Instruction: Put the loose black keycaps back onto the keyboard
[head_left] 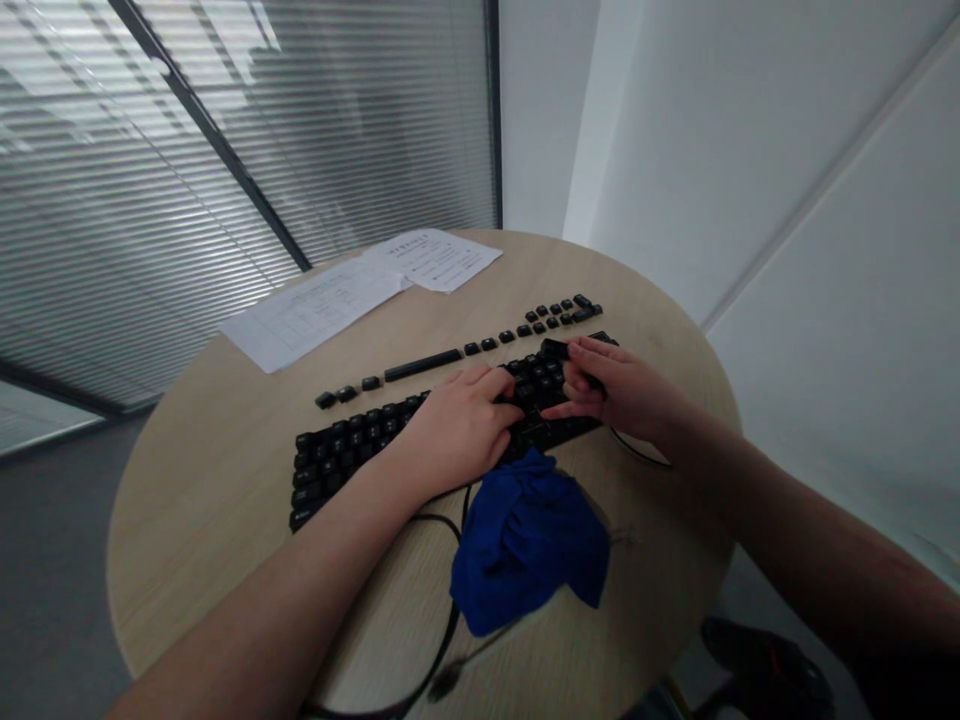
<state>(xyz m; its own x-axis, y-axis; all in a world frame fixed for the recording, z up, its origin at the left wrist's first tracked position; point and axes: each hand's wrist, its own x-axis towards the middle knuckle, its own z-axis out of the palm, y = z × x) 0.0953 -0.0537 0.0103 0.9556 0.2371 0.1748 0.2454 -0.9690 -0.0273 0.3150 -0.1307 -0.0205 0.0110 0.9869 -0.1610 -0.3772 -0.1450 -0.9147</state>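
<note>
On the bench (202, 470), our left hand (463, 428) rests on the keyboard (349, 445), probably steadying it, grip unclear; right hand (613, 385) pinches a black piece (554, 349).

The left grip (469, 425) and the right grip (615, 388) are both bare hands with slim fingers (491, 381). Behind the left grip, the left arm (300, 590) is bare and smooth right up to the edge of the view. It gets wider farther from its grip. The right arm (787, 535) is bare for a long way too. Far behind the right grip is a very dark, almost black bit that looks like a sleeve (911, 668).
</note>
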